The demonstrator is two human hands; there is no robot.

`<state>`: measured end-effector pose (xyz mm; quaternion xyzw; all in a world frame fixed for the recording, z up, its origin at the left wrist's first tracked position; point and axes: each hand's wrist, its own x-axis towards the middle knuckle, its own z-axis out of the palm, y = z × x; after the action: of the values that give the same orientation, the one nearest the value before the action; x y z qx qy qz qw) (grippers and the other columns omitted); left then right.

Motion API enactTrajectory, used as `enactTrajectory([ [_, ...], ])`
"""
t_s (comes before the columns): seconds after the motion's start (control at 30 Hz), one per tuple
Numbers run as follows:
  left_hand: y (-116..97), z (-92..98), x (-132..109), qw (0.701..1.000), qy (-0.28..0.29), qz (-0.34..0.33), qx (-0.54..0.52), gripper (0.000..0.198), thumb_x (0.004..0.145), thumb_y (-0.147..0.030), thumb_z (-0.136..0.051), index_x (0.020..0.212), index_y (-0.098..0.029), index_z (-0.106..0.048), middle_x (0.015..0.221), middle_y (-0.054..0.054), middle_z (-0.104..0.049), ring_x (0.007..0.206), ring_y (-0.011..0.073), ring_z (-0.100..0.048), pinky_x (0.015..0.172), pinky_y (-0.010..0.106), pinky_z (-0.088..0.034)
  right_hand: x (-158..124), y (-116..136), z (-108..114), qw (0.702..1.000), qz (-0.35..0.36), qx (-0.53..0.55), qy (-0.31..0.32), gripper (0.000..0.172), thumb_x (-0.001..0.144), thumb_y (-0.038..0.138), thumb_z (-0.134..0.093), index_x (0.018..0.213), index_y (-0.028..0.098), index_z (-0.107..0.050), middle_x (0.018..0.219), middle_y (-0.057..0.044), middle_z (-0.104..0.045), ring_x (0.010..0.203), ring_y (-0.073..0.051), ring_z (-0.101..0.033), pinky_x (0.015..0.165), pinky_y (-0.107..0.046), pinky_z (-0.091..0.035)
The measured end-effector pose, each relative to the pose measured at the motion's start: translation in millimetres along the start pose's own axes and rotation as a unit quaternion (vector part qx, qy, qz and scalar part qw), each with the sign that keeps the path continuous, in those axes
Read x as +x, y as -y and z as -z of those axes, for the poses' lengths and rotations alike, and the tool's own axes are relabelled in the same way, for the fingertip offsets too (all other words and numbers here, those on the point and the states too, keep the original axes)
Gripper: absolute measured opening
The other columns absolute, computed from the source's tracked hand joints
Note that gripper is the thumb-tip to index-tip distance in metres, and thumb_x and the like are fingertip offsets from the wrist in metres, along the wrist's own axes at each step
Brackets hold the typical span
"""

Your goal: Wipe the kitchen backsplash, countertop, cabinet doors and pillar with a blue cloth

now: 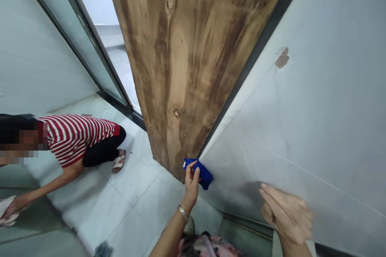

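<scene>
My left hand, with a silver bangle at the wrist, has its fingers closed on a bright blue cloth. The cloth lies against the bottom corner where the wood-grain board meets the pale marbled wall. On the right, my right hand is held close to the wall and casts a shadow on it. Its fingers point left, stretched out, and nothing shows in them. Whether it touches the wall I cannot tell.
At the left another person in a striped top squats, one hand on a pale cloth. A dark-framed glass door stands behind. A greyish bundle lies on the tiled floor. The wall has a brownish chipped spot.
</scene>
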<state>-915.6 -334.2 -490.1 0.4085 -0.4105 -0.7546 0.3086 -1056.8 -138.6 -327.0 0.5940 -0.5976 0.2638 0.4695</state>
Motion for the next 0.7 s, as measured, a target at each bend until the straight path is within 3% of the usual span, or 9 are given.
enactTrajectory([
  [0.4, 6, 10.2, 21, 0.996, 0.038, -0.041, 0.069, 0.063, 0.078, -0.074, -0.068, 0.109, -0.020, -0.059, 0.090, 0.003, -0.059, 0.074, 0.0153, -0.055, 0.059, 0.025, -0.049, 7, 3, -4, 0.997, 0.003, -0.070, 0.015, 0.016, 0.096, 0.014, -0.058, 0.095, 0.019, -0.072, 0.075, -0.002, -0.078, 0.062, -0.012, -0.070, 0.069, -0.026, -0.049],
  [0.7, 1, 19.6, 32, 0.970, 0.036, -0.143, 0.192, 0.033, 0.085, -0.054, -0.067, 0.093, -0.022, -0.067, 0.083, 0.004, -0.067, 0.076, 0.0184, -0.060, 0.076, 0.031, -0.048, -3, 6, -12, 0.993, -0.014, -0.119, 0.007, 0.015, 0.092, 0.009, -0.058, 0.093, 0.021, -0.068, 0.076, 0.000, -0.077, 0.061, -0.011, -0.069, 0.072, -0.027, -0.047],
])
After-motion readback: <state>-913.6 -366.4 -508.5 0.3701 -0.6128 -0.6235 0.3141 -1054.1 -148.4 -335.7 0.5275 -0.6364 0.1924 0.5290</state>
